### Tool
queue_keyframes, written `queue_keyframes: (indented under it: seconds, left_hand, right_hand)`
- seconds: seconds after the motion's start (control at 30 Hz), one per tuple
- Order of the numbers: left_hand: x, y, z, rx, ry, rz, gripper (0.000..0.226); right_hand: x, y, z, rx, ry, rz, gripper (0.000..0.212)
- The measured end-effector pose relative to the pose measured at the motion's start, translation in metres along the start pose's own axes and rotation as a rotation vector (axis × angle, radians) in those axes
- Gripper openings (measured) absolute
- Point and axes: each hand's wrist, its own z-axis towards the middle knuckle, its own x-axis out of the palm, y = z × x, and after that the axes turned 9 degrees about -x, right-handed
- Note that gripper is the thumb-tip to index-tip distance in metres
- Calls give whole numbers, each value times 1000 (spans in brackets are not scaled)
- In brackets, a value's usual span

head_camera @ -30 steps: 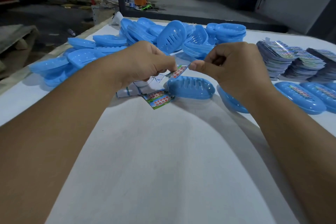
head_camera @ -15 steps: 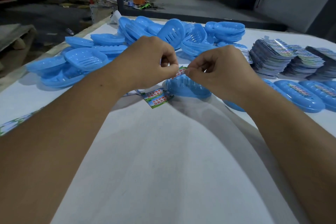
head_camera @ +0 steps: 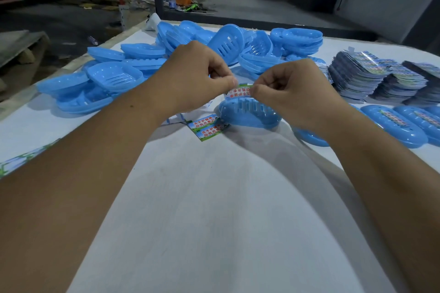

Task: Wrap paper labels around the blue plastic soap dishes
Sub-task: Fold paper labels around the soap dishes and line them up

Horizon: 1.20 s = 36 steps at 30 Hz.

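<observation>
A paper label with red print is stretched between my two hands just above a blue slotted soap dish that lies on the white table. My left hand pinches the label's left end between thumb and fingers. My right hand pinches its right end. A loose green and blue label lies flat on the table by the dish's left end.
A heap of bare blue soap dishes fills the back and left of the table. Stacks of labels stand at the back right. Labelled dishes lie in a row at the right. A label strip lies at the left edge.
Both hands have brought the label closer together and down over the soap dish. The dish has tipped so its slotted face shows more.
</observation>
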Motion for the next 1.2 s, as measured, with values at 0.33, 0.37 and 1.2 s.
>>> queue_keyframes:
  seconds: [0.33, 0.37, 1.2]
  left_hand:
    - [3, 5, 3, -196, 45, -189, 18]
    - [3, 5, 2, -200, 49, -205, 17]
    - [34, -1, 3, -352, 167, -81, 23]
  right_hand:
    - [-8, 0, 3, 205, -94, 158, 26]
    - [-9, 1, 3, 221, -88, 179, 25]
    - [-10, 1, 0, 359, 130, -157, 43]
